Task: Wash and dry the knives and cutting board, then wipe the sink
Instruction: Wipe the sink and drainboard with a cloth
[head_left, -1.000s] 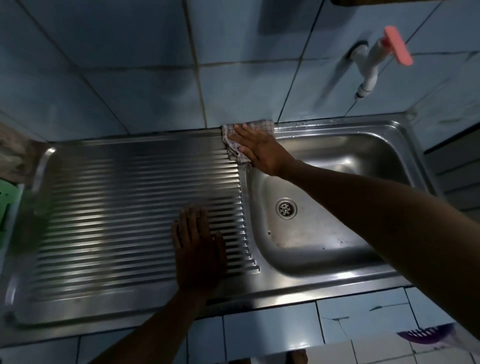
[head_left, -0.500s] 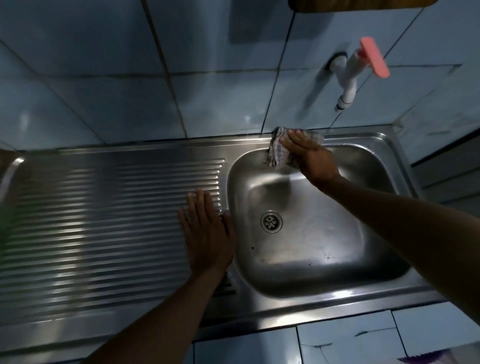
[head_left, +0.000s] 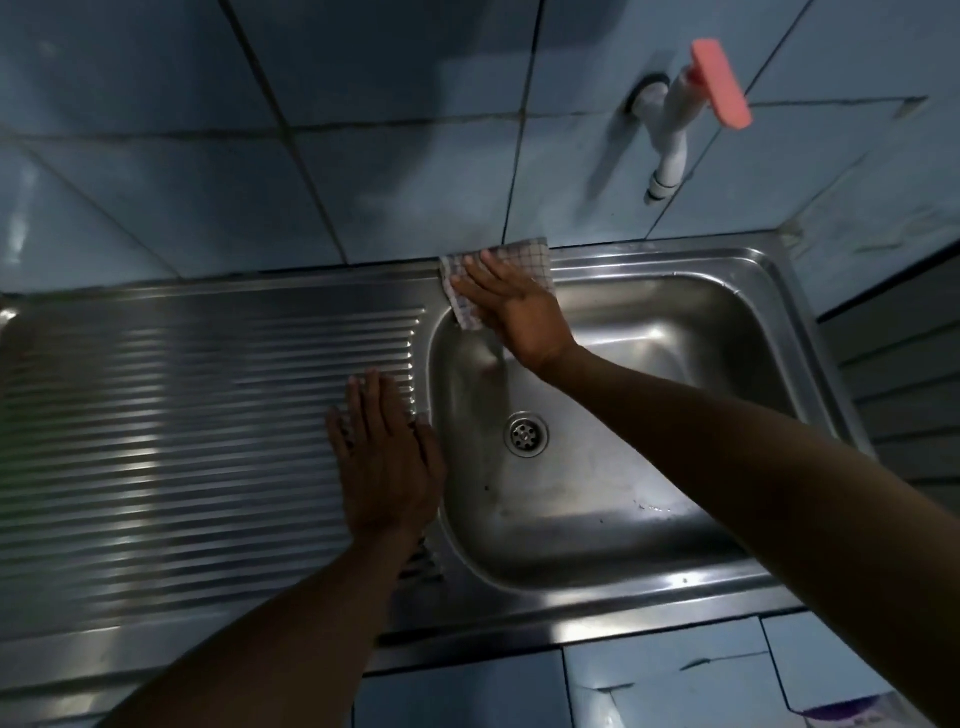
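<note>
Head view: I am looking down at a steel sink (head_left: 769, 291) set against a blue tiled wall (head_left: 363, 182), and everything is placed relative to that sink. My right hand (head_left: 511, 306) is reaching across the basin to its far left corner, fingers straight and spread, pressing a checked cloth (head_left: 524, 254) flat against the rim where it is meeting the wall. The cloth is draping partly over the rim and down the basin's inner wall. My left hand (head_left: 387, 462) is lying palm down, fingers straight and together, grasping nothing, on the ribbed draining board (head_left: 182, 441) just left of the basin, its thumb side touching the basin's edge. The round drain (head_left: 525, 434) is sitting in the basin floor, between my two forearms. A white tap (head_left: 670, 140) with a pink handle (head_left: 721, 83) is jutting from the wall above the basin's far right side.
</note>
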